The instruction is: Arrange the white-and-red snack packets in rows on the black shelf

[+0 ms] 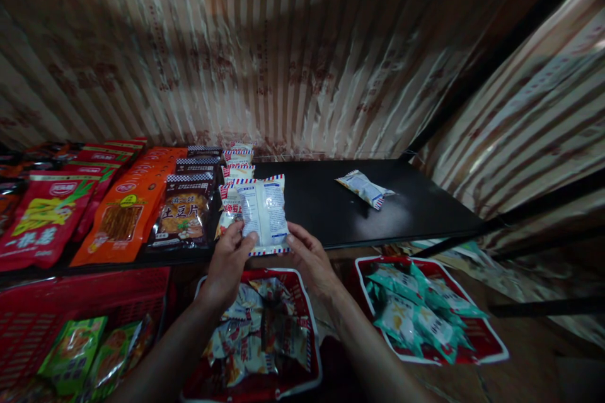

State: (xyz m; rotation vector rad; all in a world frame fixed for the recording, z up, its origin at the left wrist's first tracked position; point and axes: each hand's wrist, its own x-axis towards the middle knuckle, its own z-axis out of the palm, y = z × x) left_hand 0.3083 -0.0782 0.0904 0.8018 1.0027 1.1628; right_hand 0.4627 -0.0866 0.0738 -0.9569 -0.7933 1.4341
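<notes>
Between my two hands is a white snack packet [265, 214] with a striped red-and-blue edge, its printed back towards me. My left hand [231, 258] pinches its lower left corner, thumb on the face. At the lower right edge my right hand [312, 258] grips it between thumb and fingers. The packet is held upright over the front of the black shelf [316, 201], partly covering a row of similar packets [237, 171] behind it. Another such packet [363, 189] lies on its own farther right on the shelf.
Left along the shelf stand dark potato-slice bags [184, 214], orange bags [120, 220] and red bags [45, 220]. Below are a red basket of white packets [250, 327], one of teal packets [420, 308] and one of green packets [73, 346]. A striped curtain [265, 44] hangs behind.
</notes>
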